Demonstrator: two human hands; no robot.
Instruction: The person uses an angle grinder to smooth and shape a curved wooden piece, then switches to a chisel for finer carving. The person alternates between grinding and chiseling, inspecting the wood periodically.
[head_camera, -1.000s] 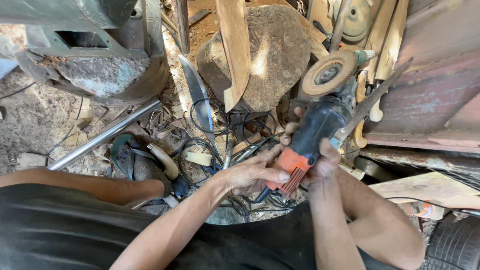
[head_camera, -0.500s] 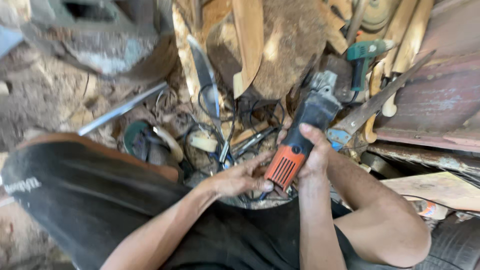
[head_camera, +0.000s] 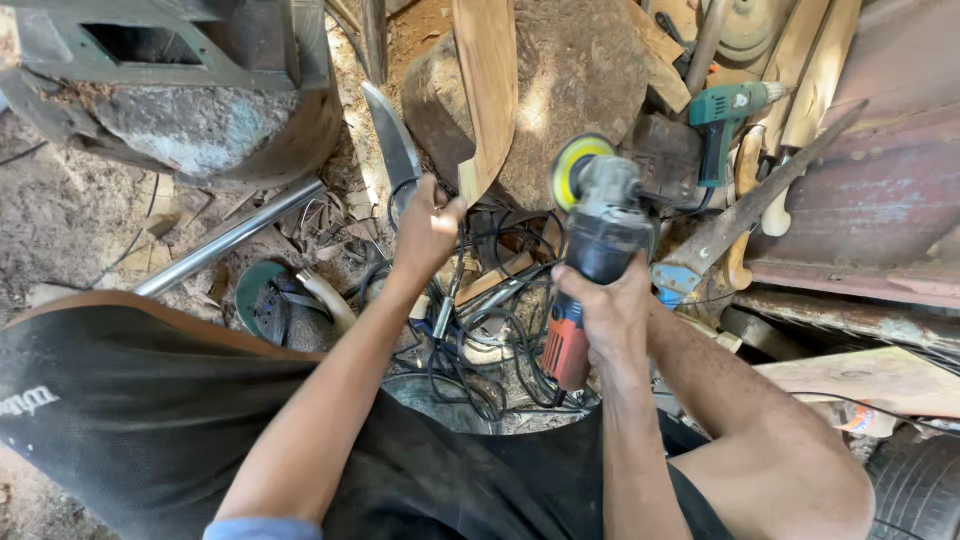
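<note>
My right hand (head_camera: 607, 312) grips an angle grinder (head_camera: 592, 258) with a black body, an orange rear and a yellow-green disc, held upright over a tangle of black cables (head_camera: 478, 330). My left hand (head_camera: 427, 226) reaches forward, away from the grinder. Its fingers close around the lower end of a long wooden plank (head_camera: 487, 85) that leans on a big rock (head_camera: 570, 75). A curved metal blade (head_camera: 392, 150) lies just left of that hand.
A teal power drill (head_camera: 728, 115) and a rusty saw (head_camera: 752, 210) lie at the right among wooden handles. A metal pipe (head_camera: 228, 238) and a heavy grey machine base (head_camera: 190, 100) sit at the left. A tyre (head_camera: 915, 485) is at the bottom right.
My left hand let go of the grinder's rear and moved forward to the plank. My right hand turned the grinder more upright, its disc now facing the camera.
</note>
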